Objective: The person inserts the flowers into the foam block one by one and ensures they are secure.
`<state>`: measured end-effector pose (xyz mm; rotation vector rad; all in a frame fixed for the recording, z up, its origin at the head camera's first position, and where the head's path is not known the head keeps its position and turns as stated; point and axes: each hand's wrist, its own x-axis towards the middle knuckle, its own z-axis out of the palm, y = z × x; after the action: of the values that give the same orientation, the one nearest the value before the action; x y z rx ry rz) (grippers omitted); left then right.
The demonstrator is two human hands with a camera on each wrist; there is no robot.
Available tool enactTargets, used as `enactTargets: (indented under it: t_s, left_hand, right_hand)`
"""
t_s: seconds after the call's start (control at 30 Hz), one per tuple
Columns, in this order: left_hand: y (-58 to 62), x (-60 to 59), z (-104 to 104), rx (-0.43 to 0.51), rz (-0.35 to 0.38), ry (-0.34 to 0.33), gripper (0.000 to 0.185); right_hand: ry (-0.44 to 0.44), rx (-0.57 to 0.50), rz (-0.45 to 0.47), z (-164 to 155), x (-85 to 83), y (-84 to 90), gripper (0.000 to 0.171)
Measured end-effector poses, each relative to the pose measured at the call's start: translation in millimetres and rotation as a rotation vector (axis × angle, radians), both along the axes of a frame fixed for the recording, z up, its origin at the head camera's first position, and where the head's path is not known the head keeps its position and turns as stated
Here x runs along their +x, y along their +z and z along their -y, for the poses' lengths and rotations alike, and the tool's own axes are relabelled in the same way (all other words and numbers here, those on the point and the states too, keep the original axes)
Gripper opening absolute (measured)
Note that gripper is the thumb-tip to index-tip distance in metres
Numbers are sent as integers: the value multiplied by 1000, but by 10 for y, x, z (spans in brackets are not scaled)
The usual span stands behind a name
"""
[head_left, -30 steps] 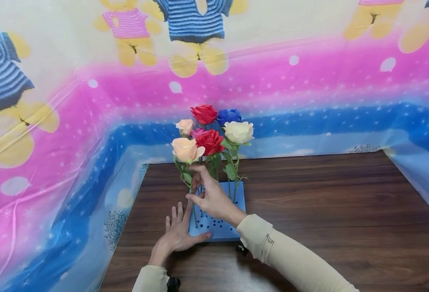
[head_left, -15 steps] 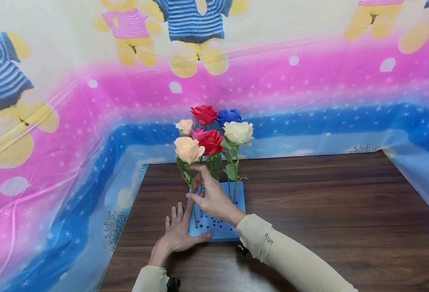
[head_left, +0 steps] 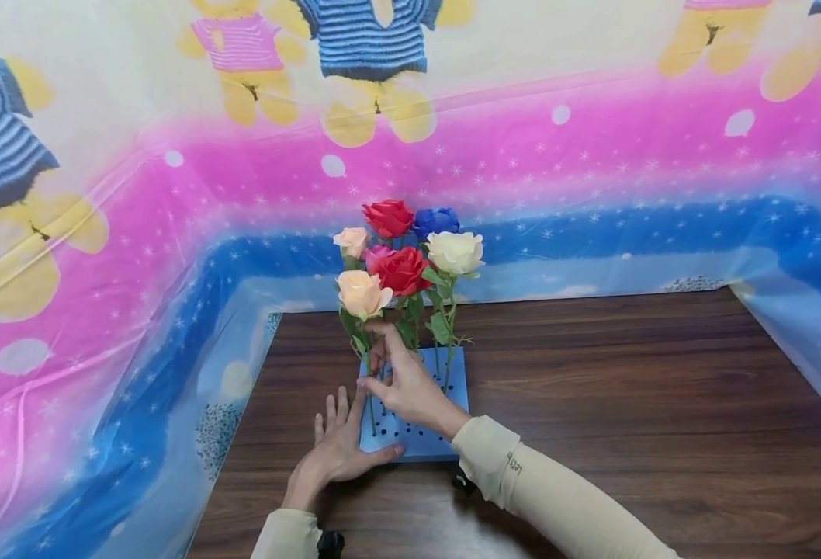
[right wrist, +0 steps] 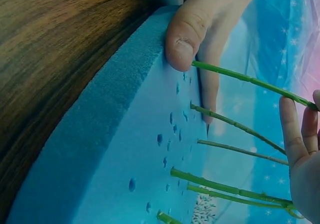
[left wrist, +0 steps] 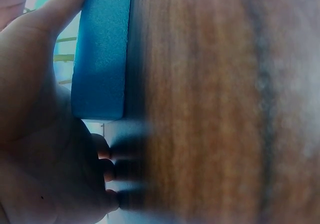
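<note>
While the left hand (head_left: 337, 450) lies flat on the dark wood-grain desk (head_left: 627, 404), fingers straight and spread, its thumb presses on the near left corner of the flat blue foam block (head_left: 420, 442); grip released, nothing held. Left wrist view: thumb along the block's (left wrist: 100, 59) top edge, fingertips down on the desk (left wrist: 210, 109) beside it.

Right hand (head_left: 410, 388) reaches in over the block from the near right. Grip grasping: thumb and fingers pinch the thin green stem (head_left: 369, 388) of the peach artificial rose (head_left: 362, 293), partway down, below the leaves. Stem stands close to upright, its foot at the block's left side, just beyond the left thumb. Right wrist view: the left thumb (right wrist: 182, 39) on the foam (right wrist: 125, 149), this stem (right wrist: 250, 79) passing just beside its tip, right fingers (right wrist: 292, 129) at the stem further along.

Block sits near the desk's left edge, toward the far side, top pocked with small dark holes. Other artificial roses stand in it behind the held one: a red one (head_left: 400, 268), a cream-white one (head_left: 455, 251), a smaller peach one (head_left: 351, 241), a second red one (head_left: 388, 217) and a blue one (head_left: 436, 220) at the back. Blooms crowd close, some touching.

Pale beige sleeve (head_left: 557, 505) covers the right forearm. Glossy printed plastic sheet (head_left: 592, 155), pink and blue with cartoon bears, hangs behind and along the desk's left side.
</note>
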<state>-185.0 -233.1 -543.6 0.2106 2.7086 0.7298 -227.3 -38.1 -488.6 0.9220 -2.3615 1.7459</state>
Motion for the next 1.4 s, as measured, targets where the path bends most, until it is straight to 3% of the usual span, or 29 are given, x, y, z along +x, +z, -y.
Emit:
enactTargets:
  t_s: [0.37, 0.67, 1.2, 1.4]
  left_hand:
    - [-22, -12, 14, 32, 7, 7, 130]
    - [-5, -9, -2, 38, -2, 6, 130]
    - [-31, 2, -26, 16, -12, 17, 133]
    - [-33, 1, -36, 12, -20, 22, 134]
  right_hand:
    - [5, -44, 40, -27, 23, -30, 73]
    - [41, -98, 91, -118, 105, 65, 67]
    - [73, -202, 102, -400, 313, 144, 59]
    - [28, -206, 70, -578, 418, 158, 59]
